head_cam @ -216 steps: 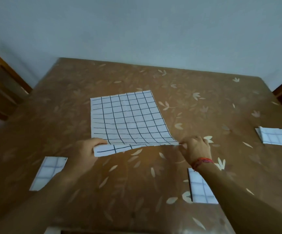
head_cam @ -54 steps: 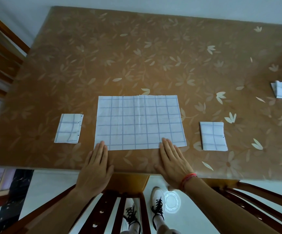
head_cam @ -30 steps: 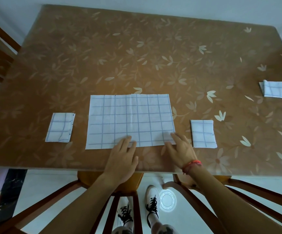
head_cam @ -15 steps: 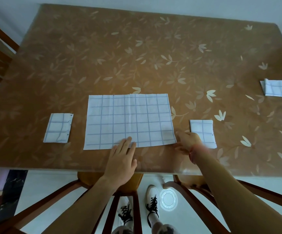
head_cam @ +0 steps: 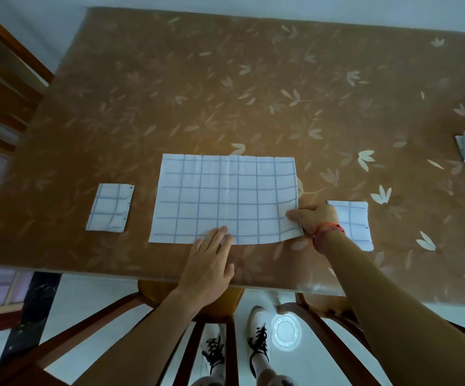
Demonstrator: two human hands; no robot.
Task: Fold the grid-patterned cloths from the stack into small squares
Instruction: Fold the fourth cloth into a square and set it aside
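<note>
Half a second ago my right hand (head_cam: 313, 220) was only reaching the right edge of the half-folded cloth (head_cam: 225, 197); now its thumb lies on top of that edge and the fingers curl beneath, pinching it, and the near right corner bows slightly off the table (head_cam: 253, 79). My left hand (head_cam: 212, 263) has stayed flat, fingers together, tips pinning the near edge at mid-width. I judge the next fold, right over left, is about to begin. The cloth lies at the table's near centre, between two folded squares, one left (head_cam: 110, 207) and one right (head_cam: 356, 221). Its long axis runs left to right, short edges facing the sides.
</note>
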